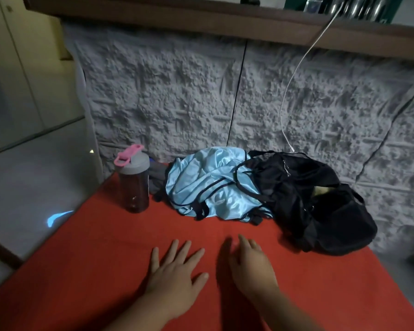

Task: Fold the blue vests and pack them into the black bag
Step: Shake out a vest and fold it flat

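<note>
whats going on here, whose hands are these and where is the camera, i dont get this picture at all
There is no machine here. A person wears a camera on the head, so the one picture looks down at their own two hands. The left hand and right hand are open over a red table, holding nothing. Further back lies a crumpled heap of blue vests, touching a black bag on its right. A bottle with a pink loop stands left of the vests.
</note>
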`<state>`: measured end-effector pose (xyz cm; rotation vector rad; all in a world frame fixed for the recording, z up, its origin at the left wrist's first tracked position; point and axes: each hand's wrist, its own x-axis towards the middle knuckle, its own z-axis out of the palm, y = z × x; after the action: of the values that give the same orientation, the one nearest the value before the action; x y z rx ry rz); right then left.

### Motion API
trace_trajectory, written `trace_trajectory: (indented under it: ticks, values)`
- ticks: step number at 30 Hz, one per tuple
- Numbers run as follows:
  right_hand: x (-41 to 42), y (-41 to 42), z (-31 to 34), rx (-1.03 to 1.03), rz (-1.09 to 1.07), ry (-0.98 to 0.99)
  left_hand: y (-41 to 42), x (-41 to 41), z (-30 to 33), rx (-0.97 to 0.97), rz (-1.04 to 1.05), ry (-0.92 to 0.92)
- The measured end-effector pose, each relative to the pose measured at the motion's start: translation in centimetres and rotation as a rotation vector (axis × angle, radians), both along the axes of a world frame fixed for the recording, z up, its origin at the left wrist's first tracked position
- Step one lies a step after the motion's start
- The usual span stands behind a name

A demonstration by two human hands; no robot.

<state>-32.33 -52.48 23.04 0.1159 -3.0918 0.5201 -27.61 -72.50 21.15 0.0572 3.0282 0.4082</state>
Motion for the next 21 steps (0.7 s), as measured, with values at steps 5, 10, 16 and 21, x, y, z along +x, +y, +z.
trace_trajectory:
  ticks: [5, 10, 16, 21]
  values:
    - [-10.1, -5.4, 4.8, 0.009, 0.156, 0.392, -1.5, -5.2, 1.3, 0.114, 0.015, 0.225]
    - [-15.5, -9.1, 6.7, 0.481, 0.169, 0.202, -2.9, -7.0, 2.7, 0.335, 0.096, 0.408]
    - [-5.2, -8.4, 5.5, 0.069, 0.169, 0.363, -3.8, -4.5, 5.0, 0.453, 0.148, 0.345]
    - [7.9, -5.3, 6.9, -0.153, 0.187, 0.17, -2.9, 1.0, 6.3, 0.284, 0.031, 0.145]
